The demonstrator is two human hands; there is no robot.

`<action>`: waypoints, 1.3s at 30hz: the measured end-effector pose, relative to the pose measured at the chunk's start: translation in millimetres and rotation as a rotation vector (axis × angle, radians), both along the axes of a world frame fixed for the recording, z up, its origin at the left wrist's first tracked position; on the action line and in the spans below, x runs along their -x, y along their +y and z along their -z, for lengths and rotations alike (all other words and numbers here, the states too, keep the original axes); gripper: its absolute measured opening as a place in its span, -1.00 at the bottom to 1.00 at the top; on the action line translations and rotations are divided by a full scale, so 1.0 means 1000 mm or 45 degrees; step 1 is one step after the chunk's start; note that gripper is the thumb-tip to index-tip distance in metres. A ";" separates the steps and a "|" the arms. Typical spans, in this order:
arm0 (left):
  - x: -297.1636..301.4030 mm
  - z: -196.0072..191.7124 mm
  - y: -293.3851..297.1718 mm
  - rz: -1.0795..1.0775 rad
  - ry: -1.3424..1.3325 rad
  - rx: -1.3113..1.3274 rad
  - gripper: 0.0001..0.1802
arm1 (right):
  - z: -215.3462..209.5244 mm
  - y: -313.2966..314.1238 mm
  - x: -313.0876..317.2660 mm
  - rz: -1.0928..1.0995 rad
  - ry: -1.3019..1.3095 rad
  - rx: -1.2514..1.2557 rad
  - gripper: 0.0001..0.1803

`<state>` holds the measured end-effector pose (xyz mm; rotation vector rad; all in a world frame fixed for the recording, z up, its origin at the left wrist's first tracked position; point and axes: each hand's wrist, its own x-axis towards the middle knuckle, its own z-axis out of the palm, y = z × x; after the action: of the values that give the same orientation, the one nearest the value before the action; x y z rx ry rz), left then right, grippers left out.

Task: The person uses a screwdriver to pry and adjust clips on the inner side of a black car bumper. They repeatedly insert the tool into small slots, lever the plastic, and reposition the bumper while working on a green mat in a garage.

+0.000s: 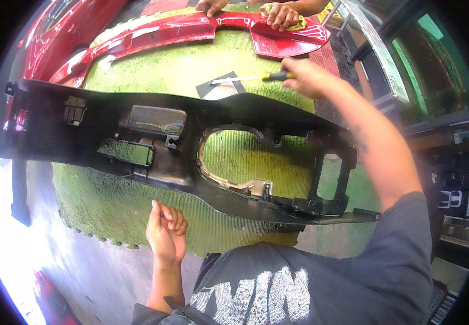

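Observation:
A long black plastic car centre console [177, 173], with several cut-outs, lies across a green foam mat [153, 73] in front of me. Beyond its far edge, my right hand [306, 78] grips a screwdriver [275, 77] by its black and yellow handle. The bright shaft points left, over a dark square sheet [210, 89] with a pale patch. Close to the console's near edge is my left hand [168, 230], apart from it. Its thumb points up, its fingers are curled in, and nothing shows in them.
Across the mat, another person's hands [281, 17] rest on a glossy red car body part [164, 35], one with a yellow cloth [299, 23]. A red car [63, 38] stands at the far left. Shelving with assorted items [459, 200] lines the right side.

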<state>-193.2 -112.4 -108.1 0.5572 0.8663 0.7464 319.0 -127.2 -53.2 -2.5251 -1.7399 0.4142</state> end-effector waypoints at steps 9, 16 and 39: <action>-0.006 0.011 0.005 0.195 -0.165 0.077 -0.49 | -0.211 -0.180 0.102 -0.089 0.075 -0.739 -0.68; -0.021 0.008 -0.007 0.416 -0.248 0.371 -0.66 | -0.180 -0.172 0.172 -0.369 -0.615 -0.288 -0.71; -0.001 0.016 0.000 0.401 -0.221 0.291 -0.60 | -0.163 -0.147 0.165 -0.337 -0.651 -0.190 -0.74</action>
<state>-192.6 -112.8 -124.5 0.4052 0.6713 0.3956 154.4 -273.9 109.4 -2.4405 -2.1801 -0.3830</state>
